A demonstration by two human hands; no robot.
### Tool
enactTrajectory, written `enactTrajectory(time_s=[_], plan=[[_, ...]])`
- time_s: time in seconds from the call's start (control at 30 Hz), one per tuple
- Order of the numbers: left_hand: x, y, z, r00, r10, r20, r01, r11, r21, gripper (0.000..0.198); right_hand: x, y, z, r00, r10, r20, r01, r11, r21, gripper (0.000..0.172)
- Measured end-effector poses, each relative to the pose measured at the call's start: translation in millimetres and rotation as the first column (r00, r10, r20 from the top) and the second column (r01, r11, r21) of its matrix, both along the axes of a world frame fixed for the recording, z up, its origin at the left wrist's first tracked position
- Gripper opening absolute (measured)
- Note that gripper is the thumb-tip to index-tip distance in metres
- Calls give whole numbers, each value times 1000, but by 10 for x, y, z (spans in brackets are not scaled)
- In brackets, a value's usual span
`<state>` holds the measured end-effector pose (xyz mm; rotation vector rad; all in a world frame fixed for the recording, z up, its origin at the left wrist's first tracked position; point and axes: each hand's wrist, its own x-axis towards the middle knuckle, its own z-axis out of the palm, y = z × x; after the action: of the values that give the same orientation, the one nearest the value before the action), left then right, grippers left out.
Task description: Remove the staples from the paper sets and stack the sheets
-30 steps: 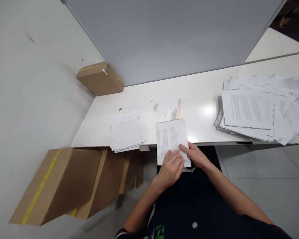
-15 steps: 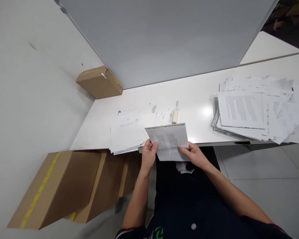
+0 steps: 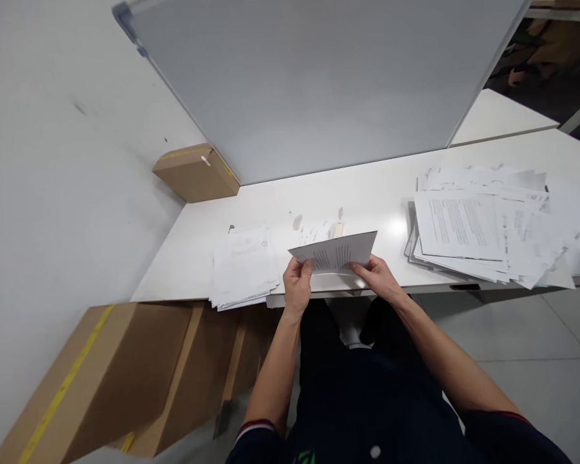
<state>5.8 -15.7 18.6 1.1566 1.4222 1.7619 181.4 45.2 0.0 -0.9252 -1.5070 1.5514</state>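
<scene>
Both hands hold a sheaf of printed paper (image 3: 338, 252) above the front edge of the white table. My left hand (image 3: 298, 283) is closed on its left side, thumb on the printed face. On the right side my right hand (image 3: 377, 277) grips it the same way. The sheaf is tilted, so its face looks foreshortened; how many sheets it has I cannot tell. Just behind it, a small cream-coloured block-like object (image 3: 339, 229) lies on the table, partly hidden by the paper. Left of my hands rests a low stack of white papers (image 3: 244, 267).
A large untidy pile of printed papers (image 3: 464, 225) covers the right of the white table (image 3: 367, 187). A whiteboard (image 3: 319, 84) stands along the back. One cardboard box (image 3: 198, 174) sits at the back left corner, and larger cardboard boxes (image 3: 125, 374) stand below at the left.
Both hands have raised the sheaf slightly away from my body and tipped it flatter to my view. It now covers more of the cream object. The camera view has shifted a little.
</scene>
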Motion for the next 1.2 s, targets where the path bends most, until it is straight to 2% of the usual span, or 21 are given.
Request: enactTrajectory(time_s=[0.13, 0.2, 0.27, 0.33, 0.4, 0.43, 0.53, 0.6, 0.63, 0.73, 0.83, 0.97, 1.1, 1.2], plan=[[26, 17, -49, 1000, 31, -2, -31, 1000, -7, 25, -1, 8, -22, 998, 6, 62, -9, 999, 43, 36], [20, 18, -80, 999, 42, 0, -42, 999, -19, 26, 17, 28, 30, 990, 14, 137, -25, 997, 77, 33], [-12, 6, -103, 998, 54, 13, -54, 999, -1, 26, 68, 57, 179, 973, 10, 229, -52, 983, 175, 30], [-73, -20, -111, 997, 80, 15, -81, 996, 37, 26, 148, 85, 436, 932, -10, 363, -117, 938, 327, 27], [-149, -53, -107, 994, 110, -21, -109, 993, 44, 36, 230, 99, 751, 828, -54, 559, -248, 857, 451, 27], [-186, -69, -107, 991, 124, -57, -122, 992, 29, 45, 259, 100, 902, 750, -110, 653, -307, 816, 489, 27], [-256, -107, -141, 971, 107, -215, -121, 991, -53, 59, 250, 78, 1212, 445, -267, 855, -512, 707, 487, 25], [-258, -113, -200, 951, 40, -308, -81, 989, -122, 54, 165, 57, 1270, 279, -319, 906, -615, 665, 423, 25], [-248, -109, -238, 943, -2, -332, -55, 985, -162, 49, 111, 50, 1265, 221, -324, 920, -648, 656, 386, 26], [-206, -77, -357, 941, -116, -318, 35, 967, -251, 35, -22, 41, 1199, 113, -276, 955, -694, 665, 274, 29], [-188, -35, -436, 946, -164, -278, 93, 963, -253, 28, -49, 56, 1162, 81, -237, 968, -701, 677, 224, 30], [-206, 5, -465, 963, -96, -252, 42, 977, -211, 30, -10, 93, 1154, 95, -260, 961, -687, 682, 253, 29], [-208, 15, -446, 968, -104, -230, 46, 968, -245, 27, -7, 115, 1128, 77, -241, 968, -684, 693, 227, 29], [-196, -1, -366, 978, -58, -203, 18, 981, -192, 23, 64, 121, 1175, 147, -274, 950, -679, 671, 299, 22]])
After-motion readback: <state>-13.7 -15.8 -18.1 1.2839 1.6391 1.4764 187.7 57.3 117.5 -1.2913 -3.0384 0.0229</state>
